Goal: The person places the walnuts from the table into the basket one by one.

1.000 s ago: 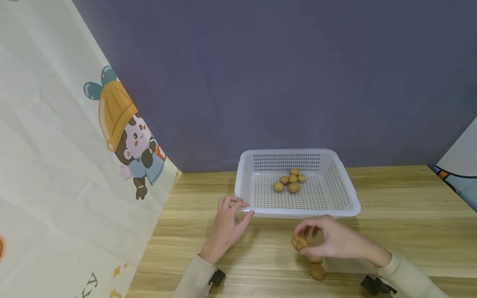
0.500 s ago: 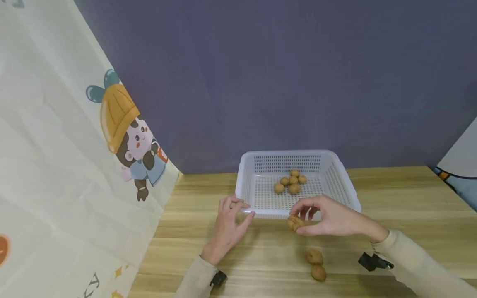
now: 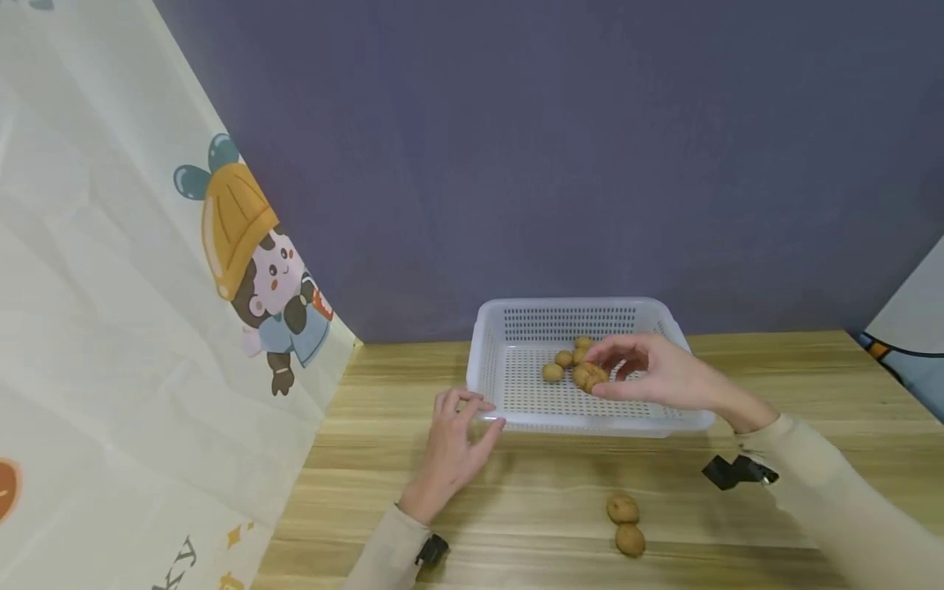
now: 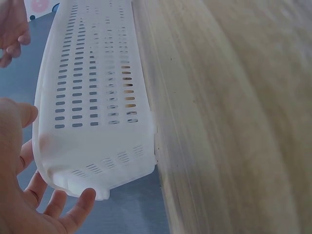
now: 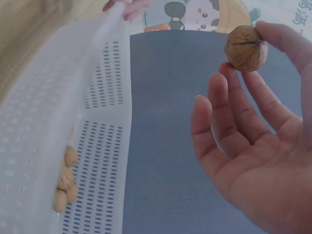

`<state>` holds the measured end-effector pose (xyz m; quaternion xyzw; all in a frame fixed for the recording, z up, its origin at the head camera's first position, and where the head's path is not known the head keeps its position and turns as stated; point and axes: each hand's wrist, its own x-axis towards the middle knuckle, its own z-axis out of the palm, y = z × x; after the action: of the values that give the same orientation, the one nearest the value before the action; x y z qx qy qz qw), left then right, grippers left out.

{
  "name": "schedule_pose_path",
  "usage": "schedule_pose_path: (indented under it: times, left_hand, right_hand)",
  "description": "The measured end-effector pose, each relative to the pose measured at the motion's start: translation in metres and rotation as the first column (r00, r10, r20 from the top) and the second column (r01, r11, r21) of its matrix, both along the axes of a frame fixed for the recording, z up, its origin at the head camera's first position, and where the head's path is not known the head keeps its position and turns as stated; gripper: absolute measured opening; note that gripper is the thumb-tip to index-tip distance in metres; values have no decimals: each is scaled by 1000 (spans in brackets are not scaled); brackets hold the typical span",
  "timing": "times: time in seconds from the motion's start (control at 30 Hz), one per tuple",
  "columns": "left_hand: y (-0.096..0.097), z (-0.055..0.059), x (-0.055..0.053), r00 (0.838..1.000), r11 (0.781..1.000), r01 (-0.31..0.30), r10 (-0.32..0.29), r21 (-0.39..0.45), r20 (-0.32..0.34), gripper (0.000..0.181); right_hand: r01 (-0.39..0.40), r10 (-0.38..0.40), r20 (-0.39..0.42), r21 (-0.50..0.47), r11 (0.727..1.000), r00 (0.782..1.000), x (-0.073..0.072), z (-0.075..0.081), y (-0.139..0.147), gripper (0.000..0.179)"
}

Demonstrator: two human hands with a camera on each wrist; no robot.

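Note:
Between thumb and fingertips, my right hand (image 3: pixel 652 373) pinches a walnut (image 5: pixel 246 48), held above the white plastic basket (image 3: pixel 509 422). Beneath it, several walnuts (image 3: pixel 552 373) lie clustered on the basket floor, partly covered by the hand in the head view. My left hand (image 3: pixel 450 451) holds the basket's near left corner. In the left wrist view, its thumb is at the rim and other fingers curve around the corner. Two more walnuts, a rear one (image 3: pixel 623 509) and a front one (image 3: pixel 630 540), touch each other on the table in front of the basket.
The wooden table (image 3: pixel 516 524) ends at a dark blue-grey wall panel (image 3: pixel 546 164) behind the basket. A pale sheet with a cartoon figure (image 3: pixel 273 287) hangs at the left. Another printed sheet (image 3: pixel 914 328) shows at the right edge.
My right hand has lifted the walnut off the table and carried it forward over the basket. Two walnuts stay on the table. The left hand keeps its place at the corner.

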<state>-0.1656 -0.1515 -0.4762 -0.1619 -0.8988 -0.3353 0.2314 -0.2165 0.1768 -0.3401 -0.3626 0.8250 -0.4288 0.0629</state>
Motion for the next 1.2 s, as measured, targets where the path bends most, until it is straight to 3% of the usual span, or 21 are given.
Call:
schedule_pose_path:
  times: [0.2,0.43,0.87,1.2]
  left_hand:
    - [0,0,0,1000,1000,-8,8,-11,11,23]
    - [2,0,0,999,1000,-9,9,-4,47,24]
    - [0,1,-1,1000,1000,-17,17,-14,24,23]
    - [-1,1,-1,1000,1000,-17,17,-23,17,23]
  right_hand:
    - [76,-75,48,-4,997,996,-17,11,-2,34]
    - [198,-200,74,38,980,977,-39,16,-3,39]
    - [337,-340,57,50,940,939,-93,-20,14,52]
    - [408,-415,65,93,908,908,-117,-47,23,63]
